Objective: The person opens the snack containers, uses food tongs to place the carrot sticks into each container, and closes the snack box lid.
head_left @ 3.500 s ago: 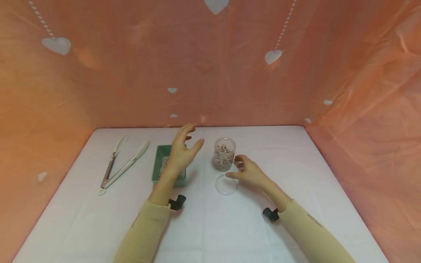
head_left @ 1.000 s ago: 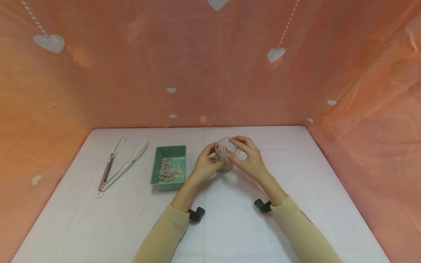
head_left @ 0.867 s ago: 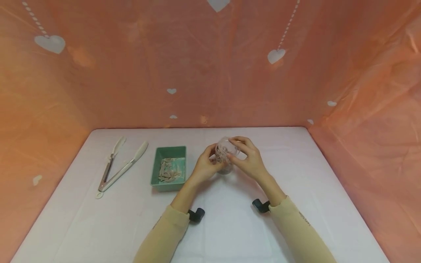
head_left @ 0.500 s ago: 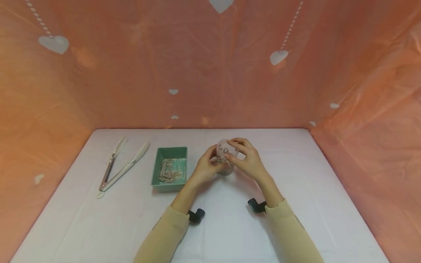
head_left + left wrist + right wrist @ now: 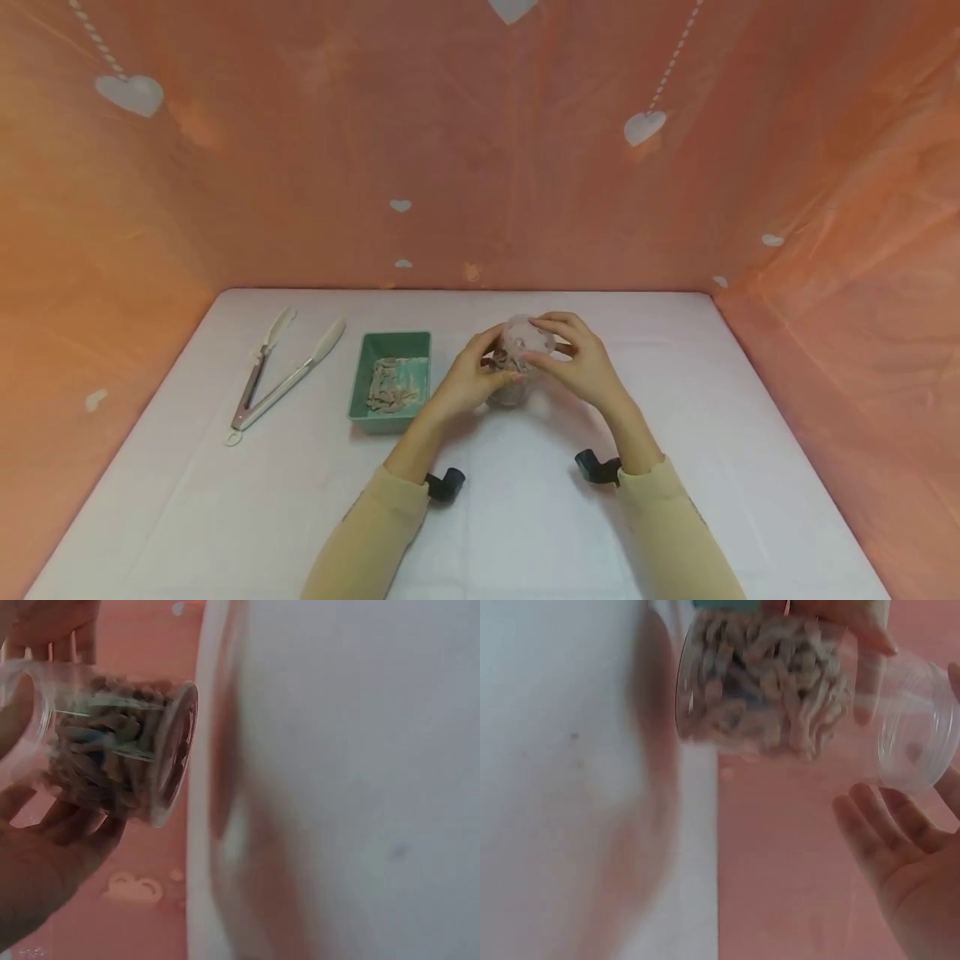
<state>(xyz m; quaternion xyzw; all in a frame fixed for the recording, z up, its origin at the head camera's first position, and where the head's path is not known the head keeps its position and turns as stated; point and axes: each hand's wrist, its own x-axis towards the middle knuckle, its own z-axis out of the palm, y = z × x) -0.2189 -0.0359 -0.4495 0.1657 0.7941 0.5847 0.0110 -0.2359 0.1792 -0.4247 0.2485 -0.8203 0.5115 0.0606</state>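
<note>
A clear jar, part filled with greyish-brown strips, is held over the white table, its base close to the surface. My left hand grips it round the side, thumb toward me. At the jar's mouth is a clear round lid; my right hand pinches its edge between thumb and fingers. In the right wrist view, the lid is right at the mouth end, above the strips. Left of the hands stands a green tray with more of these strips in it.
Tongs with pale tips lie spread on the table's left side. An orange cloth with white hearts stands behind and on both sides of the white table.
Since the earliest frame, the left hand has moved from over the tray to the jar, and the right hand has brought the lid up from the table. Lately the hands shift only slightly.
</note>
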